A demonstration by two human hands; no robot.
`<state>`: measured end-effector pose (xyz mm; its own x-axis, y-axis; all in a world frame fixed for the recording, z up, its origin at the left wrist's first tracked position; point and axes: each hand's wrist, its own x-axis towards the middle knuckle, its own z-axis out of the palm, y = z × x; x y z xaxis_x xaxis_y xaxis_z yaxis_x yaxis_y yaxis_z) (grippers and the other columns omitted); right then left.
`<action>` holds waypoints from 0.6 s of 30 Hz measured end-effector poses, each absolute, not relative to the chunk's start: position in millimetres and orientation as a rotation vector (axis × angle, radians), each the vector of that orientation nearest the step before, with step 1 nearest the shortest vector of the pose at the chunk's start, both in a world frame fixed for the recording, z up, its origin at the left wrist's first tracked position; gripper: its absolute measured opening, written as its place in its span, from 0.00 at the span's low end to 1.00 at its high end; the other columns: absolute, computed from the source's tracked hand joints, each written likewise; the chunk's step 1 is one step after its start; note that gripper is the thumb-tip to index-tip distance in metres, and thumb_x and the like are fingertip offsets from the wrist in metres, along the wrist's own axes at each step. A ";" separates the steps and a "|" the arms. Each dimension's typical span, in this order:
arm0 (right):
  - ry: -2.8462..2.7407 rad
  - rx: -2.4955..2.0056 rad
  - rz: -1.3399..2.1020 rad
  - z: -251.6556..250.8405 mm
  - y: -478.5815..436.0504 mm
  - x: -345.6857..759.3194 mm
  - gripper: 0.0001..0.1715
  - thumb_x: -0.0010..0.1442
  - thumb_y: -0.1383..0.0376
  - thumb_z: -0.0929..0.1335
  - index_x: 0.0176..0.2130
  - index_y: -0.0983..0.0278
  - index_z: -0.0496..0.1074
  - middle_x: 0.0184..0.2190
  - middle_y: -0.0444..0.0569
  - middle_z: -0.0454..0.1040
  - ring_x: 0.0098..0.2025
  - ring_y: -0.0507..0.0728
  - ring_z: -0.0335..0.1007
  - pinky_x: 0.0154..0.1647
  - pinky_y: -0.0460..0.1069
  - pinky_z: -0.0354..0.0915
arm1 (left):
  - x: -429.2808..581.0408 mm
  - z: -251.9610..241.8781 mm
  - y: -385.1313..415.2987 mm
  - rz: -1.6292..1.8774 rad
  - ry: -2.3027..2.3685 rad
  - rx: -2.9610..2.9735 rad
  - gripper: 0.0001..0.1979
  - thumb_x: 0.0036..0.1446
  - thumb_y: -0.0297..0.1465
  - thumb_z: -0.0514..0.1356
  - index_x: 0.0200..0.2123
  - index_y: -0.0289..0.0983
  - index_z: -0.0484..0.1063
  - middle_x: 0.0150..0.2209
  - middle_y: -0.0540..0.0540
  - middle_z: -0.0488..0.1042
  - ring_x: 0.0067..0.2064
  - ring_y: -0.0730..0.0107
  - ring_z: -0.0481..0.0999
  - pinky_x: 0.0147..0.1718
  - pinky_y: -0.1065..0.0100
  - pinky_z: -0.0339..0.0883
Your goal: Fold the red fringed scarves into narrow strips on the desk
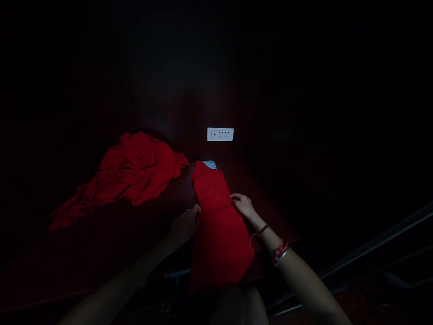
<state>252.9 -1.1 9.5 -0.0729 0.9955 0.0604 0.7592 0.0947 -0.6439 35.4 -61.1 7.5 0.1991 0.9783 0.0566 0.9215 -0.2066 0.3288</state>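
A long piece of red cloth (pixel 219 234) lies on the dark surface in front of me, its near end hanging over the edge above my knees. At its left edge, my left hand (pixel 186 222) is closed, pinching the cloth. My right hand (pixel 242 205) grips the right edge between thumb and fingers, at about the same height. A faint crease runs across the cloth between both hands. To the left lies a crumpled red fringed scarf (pixel 142 167), apart from my hands.
A pale flat object (pixel 209 164) shows partly behind the far end of the cloth. On the dark wall sits a white socket plate (pixel 220 134). Metal rails (pixel 375 243) run diagonally at the lower right. Most surroundings are very dark.
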 end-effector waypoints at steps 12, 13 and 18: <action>-2.369 -1.663 0.265 5.6 -20.6 238.7 0.29 0.55 0.62 0.54 0.56 0.53 0.41 0.56 0.49 0.43 0.56 0.59 0.35 0.50 0.60 0.40 | 48.5 0.5 -39.3 0.541 1.768 2.531 0.10 0.48 0.22 0.46 0.35 0.38 0.59 0.36 0.47 0.64 0.40 0.70 0.64 0.40 0.71 0.56; -2.340 -1.696 0.307 3.4 -19.0 238.2 0.30 0.55 0.63 0.54 0.56 0.53 0.40 0.56 0.49 0.43 0.56 0.59 0.36 0.50 0.60 0.40 | 47.3 -1.4 -38.1 0.570 1.766 2.486 0.11 0.47 0.21 0.46 0.34 0.38 0.59 0.35 0.48 0.64 0.39 0.71 0.64 0.39 0.71 0.57; -2.222 -1.649 0.304 7.0 -10.4 235.1 0.34 0.50 0.64 0.59 0.55 0.58 0.45 0.50 0.52 0.52 0.50 0.58 0.48 0.47 0.54 0.49 | 51.3 1.7 -35.2 0.766 1.837 2.416 0.08 0.49 0.30 0.50 0.35 0.37 0.59 0.35 0.46 0.62 0.38 0.68 0.63 0.40 0.68 0.56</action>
